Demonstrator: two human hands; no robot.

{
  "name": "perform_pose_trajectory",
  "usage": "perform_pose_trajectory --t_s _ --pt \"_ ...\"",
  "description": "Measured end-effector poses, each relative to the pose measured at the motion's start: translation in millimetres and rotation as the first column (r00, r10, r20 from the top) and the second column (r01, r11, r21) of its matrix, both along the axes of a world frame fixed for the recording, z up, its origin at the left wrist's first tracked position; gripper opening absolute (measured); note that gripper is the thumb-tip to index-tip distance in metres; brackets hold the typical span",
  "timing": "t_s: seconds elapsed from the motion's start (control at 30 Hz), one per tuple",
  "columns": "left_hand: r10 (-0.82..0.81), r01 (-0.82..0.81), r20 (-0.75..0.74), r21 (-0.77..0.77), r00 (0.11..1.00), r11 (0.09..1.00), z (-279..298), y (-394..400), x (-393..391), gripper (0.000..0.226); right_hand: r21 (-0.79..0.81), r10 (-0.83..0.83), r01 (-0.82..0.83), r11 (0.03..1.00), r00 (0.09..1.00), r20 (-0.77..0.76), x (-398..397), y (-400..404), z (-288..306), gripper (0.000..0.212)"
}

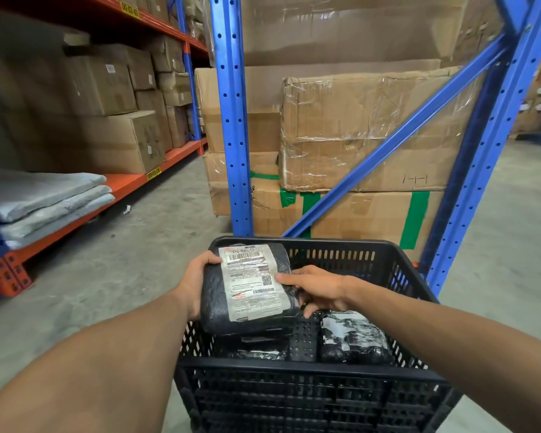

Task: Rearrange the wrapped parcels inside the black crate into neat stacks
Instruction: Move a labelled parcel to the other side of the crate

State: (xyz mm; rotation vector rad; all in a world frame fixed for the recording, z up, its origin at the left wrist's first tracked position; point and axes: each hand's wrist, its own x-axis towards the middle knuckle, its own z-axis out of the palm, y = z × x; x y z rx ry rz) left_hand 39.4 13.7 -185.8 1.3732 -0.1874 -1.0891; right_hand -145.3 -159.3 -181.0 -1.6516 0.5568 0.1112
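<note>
The left hand (197,284) gripped the left edge of the top parcel (247,285), thumb on the upper face near the label (250,281), the other fingers hidden beneath. This parcel sat above a stack (256,345) of at least 2 more in the left half of the crate (325,370), and overhung the left rim. If released off-centre, it would probably slide off the glossy wrap below or tip over the rim. The right hand (319,290) lay on the parcel's right edge, fingers (286,278) loosely spread and slightly curled, steadying, not clamping; a light hold could let that side drop. 1 separate parcel (353,340) lay in the right half, apart from the stack.
</note>
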Motion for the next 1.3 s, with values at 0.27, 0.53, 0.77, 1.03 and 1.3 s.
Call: perform_pose_trajectory --t_s 0.27,0.53,0.77,1.03,1.3 --pt "-0.088 0.046 0.156 0.258 0.984 0.965 -10 -17 11 0.035 0.029 -0.209 0.209 0.977 0.978 0.003 11 4 -27 0.055" --pt "-0.105 -0.043 0.472 0.292 0.876 0.955 -23 -40 15 0.084 -0.069 -0.39 0.388 0.919 0.921 -0.012 43 4 -45 0.047" --pt "-0.271 0.009 0.555 0.428 0.787 0.904 -35 -56 6 0.069 -0.142 -0.368 0.354 0.924 0.925 -0.092 50 -3 -51 0.037" --pt "-0.187 -0.075 0.691 0.33 0.699 0.941 -17 -73 -8 0.043 -0.388 -0.263 0.169 0.906 0.943 -0.202 8 -30 -28 0.058" --pt "-0.254 0.167 0.503 0.212 0.826 0.963 8 -126 -54 0.034 -0.635 -0.385 0.065 0.769 0.841 -0.379 -63 -83 -31 0.046"
